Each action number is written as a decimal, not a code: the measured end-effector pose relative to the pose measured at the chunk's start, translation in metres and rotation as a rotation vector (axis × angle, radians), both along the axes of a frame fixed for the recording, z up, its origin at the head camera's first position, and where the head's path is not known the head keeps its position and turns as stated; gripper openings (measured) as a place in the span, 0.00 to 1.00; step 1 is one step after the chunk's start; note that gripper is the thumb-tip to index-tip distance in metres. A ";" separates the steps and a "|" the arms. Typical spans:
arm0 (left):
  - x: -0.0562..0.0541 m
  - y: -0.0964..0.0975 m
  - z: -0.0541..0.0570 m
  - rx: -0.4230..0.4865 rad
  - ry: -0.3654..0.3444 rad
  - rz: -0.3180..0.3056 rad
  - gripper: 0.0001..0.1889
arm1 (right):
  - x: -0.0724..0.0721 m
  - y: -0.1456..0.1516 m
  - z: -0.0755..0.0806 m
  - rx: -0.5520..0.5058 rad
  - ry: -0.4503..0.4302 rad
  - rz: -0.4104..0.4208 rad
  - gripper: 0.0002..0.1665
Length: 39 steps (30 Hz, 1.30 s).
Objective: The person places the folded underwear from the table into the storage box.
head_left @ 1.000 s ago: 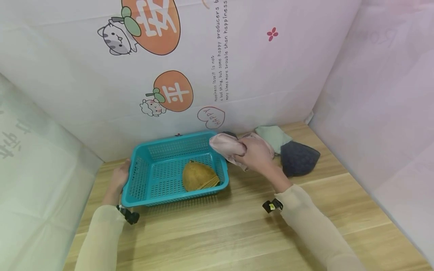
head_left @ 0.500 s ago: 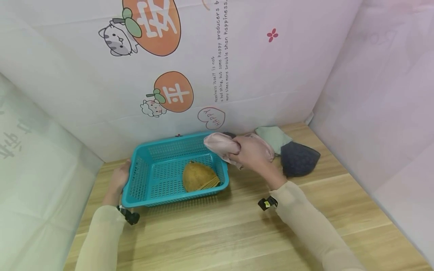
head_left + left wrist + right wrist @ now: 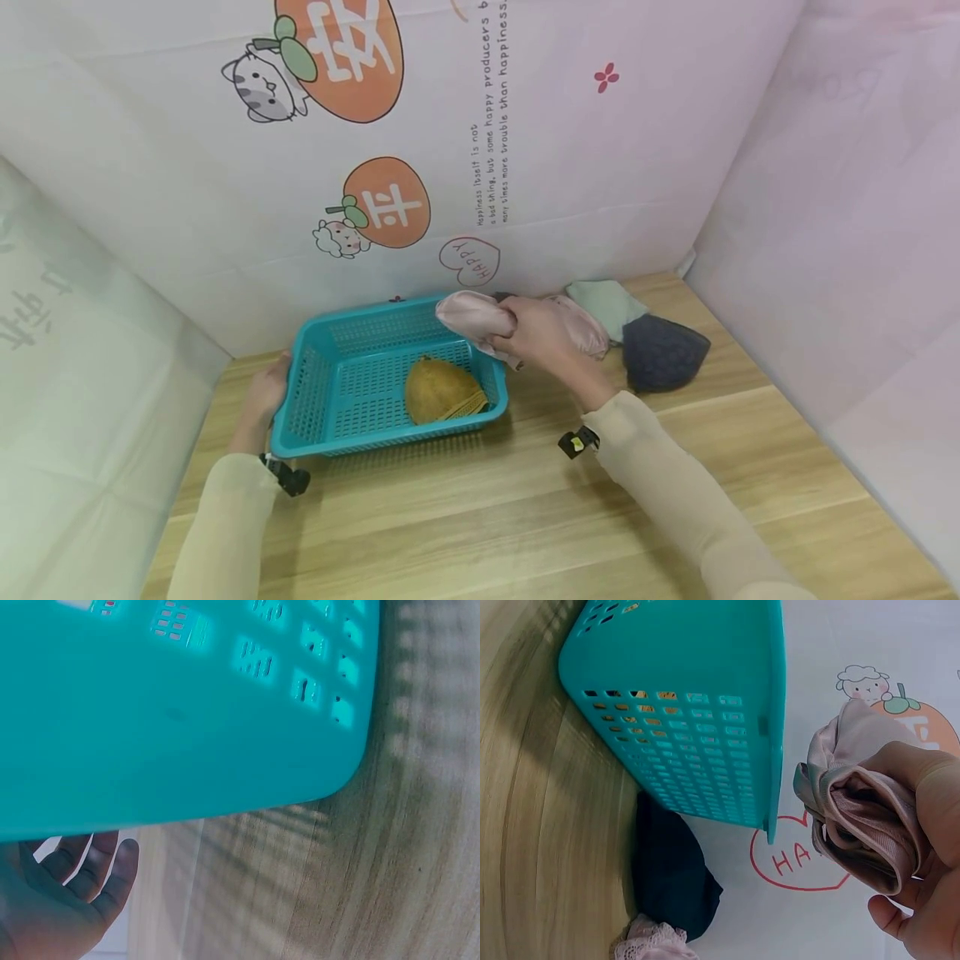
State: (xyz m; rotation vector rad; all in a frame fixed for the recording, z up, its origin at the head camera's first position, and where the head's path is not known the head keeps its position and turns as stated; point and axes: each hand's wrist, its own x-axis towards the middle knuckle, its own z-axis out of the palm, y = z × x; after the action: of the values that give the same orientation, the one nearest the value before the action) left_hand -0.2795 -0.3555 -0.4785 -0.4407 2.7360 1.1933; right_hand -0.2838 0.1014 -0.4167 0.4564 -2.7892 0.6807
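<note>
Your right hand (image 3: 543, 333), just right of the middle of the frame, pinches a folded pink cloth (image 3: 472, 315) between thumb and fingers. You likely squeeze the folds together so they do not flop open. The cloth hangs over the upper right corner of the blue basket (image 3: 373, 439), and the right wrist view shows a gap between it and the rim. Your left hand (image 3: 266, 387) is at the basket's left end, maybe so the basket does not slide. In the left wrist view its fingers look loosely bent, but the rim hides part of the hand, so I cannot tell if it grips.

A yellow cloth (image 3: 442, 392) lies in the right end of the basket. On the table (image 3: 480, 525), at the right of the frame, are a green cloth (image 3: 607, 307), a blue cloth (image 3: 665, 354) and another pink cloth (image 3: 585, 327), partly hidden by your right hand. A dark cloth (image 3: 671, 870) barely shows behind your hand from above; the right wrist view shows more of it. The back of the held cloth is hard to see.
</note>
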 end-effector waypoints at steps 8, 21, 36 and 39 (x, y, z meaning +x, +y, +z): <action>-0.001 0.000 0.000 0.020 -0.004 0.008 0.43 | -0.005 -0.010 -0.001 0.014 0.014 0.021 0.25; 0.000 -0.001 0.000 0.015 -0.012 -0.013 0.47 | -0.012 -0.030 0.001 0.049 0.013 0.076 0.21; 0.001 -0.001 0.001 0.005 -0.001 -0.008 0.48 | -0.020 -0.047 -0.001 0.082 0.049 0.107 0.20; 0.001 -0.001 0.000 0.005 -0.001 -0.013 0.49 | -0.022 -0.050 -0.004 0.082 0.024 0.106 0.21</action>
State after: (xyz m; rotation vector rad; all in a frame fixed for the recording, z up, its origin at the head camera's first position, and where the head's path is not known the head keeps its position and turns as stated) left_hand -0.2784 -0.3565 -0.4781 -0.4225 2.7300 1.1966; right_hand -0.3055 0.0519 -0.4207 0.6281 -2.7941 0.5798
